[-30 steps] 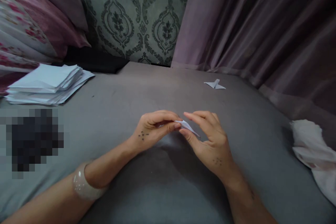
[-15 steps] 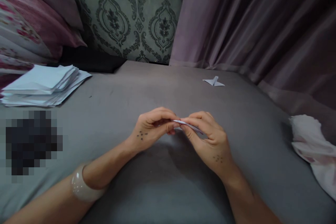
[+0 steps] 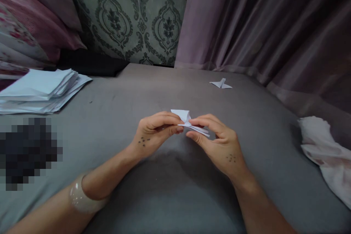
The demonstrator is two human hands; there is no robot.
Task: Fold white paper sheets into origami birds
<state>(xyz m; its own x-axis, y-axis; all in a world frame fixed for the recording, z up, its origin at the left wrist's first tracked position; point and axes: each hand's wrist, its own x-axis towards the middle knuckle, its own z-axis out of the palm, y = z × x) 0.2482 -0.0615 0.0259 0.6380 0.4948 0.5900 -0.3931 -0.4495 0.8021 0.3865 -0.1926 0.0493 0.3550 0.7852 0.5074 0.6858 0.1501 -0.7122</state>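
A small folded piece of white paper (image 3: 182, 114) is held up between my two hands, above the grey sheet. My left hand (image 3: 157, 131) pinches its left side, thumb below and fingers above. On the other side, my right hand (image 3: 216, 140) has its fingers on top of the paper and its thumb under the folded layers. One flap stands up behind the fingertips, and narrow layers point toward the lower right. The fingers cover part of the folds.
A stack of white paper (image 3: 41, 87) lies at the left, with a dark pixelated patch (image 3: 30, 153) in front of it. A folded paper figure (image 3: 221, 83) sits far right of centre. Crumpled white cloth (image 3: 323, 146) lies at the right edge, below the curtain (image 3: 236, 18).
The paper has turned and spread, so an upright flap now shows behind my fingers. My right thumb has shifted down from the fold a little. The view has swung slightly right.
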